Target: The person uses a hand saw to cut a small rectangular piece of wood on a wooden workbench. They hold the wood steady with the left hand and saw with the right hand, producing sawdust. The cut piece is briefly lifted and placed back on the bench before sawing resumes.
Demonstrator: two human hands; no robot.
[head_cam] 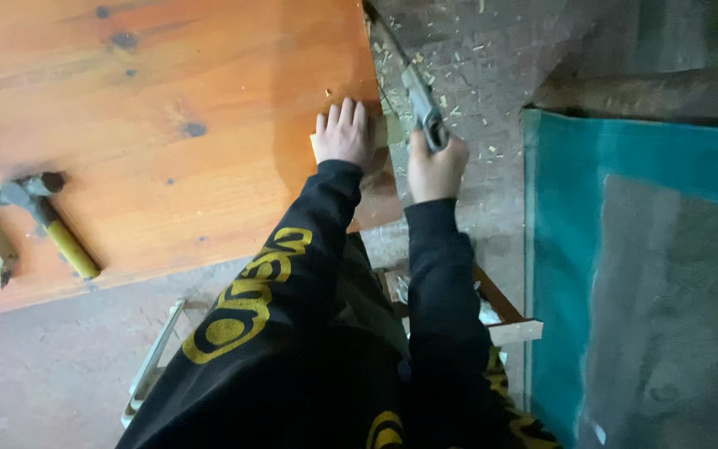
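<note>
**Saw at the board's edge**

Nearest the camera are black sleeves with yellow print, above a wooden frame (pixel 504 320) on the floor. The right hand (pixel 435 170) is closed around the handle of a saw (pixel 413 87), whose blade runs away along the right edge of the board (pixel 168 125). Just beside it, the left hand (pixel 344 133) lies flat, fingers spread a little, on the board's near right corner. Wood chips (pixel 467 75) litter the floor past the saw. To the left a hammer (pixel 47 220) with a yellow handle rests on the board. A teal sheet (pixel 558 249) lies to the right.
</note>
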